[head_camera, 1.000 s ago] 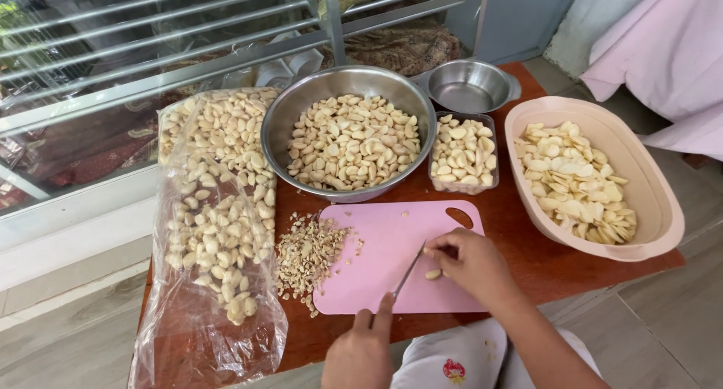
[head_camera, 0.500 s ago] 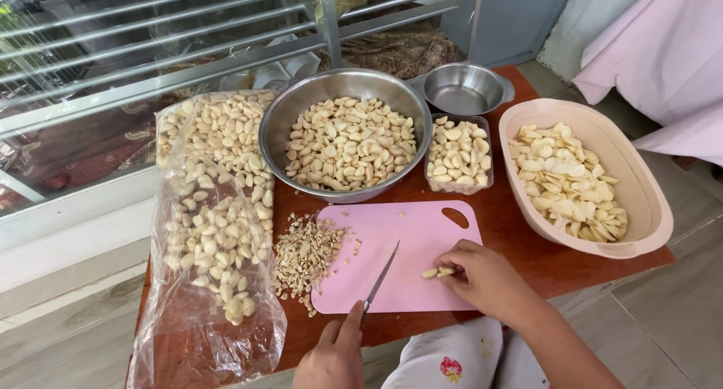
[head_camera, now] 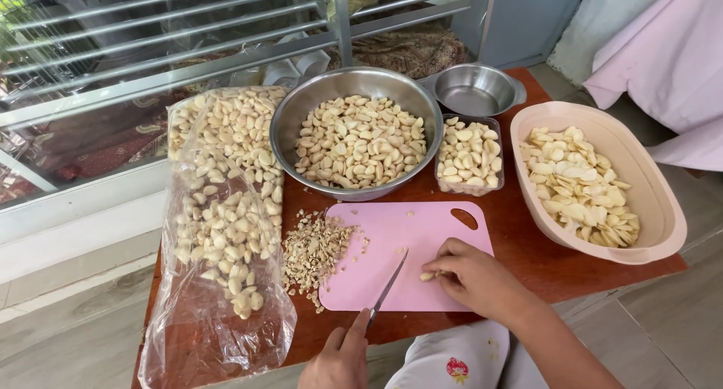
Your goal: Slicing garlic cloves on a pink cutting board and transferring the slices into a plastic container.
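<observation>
Pinching garlic clove in right hand, left hand gripping knife beside it

You have two hands at work: your left hand and your right hand. There is one knife and one pink cutting board. You have two metal bowls, a large one and a small one. One clear plastic tub, one beige oval basin and one plastic bag hold garlic cloves. One heap of trimmings lies on the one tabletop.
</observation>
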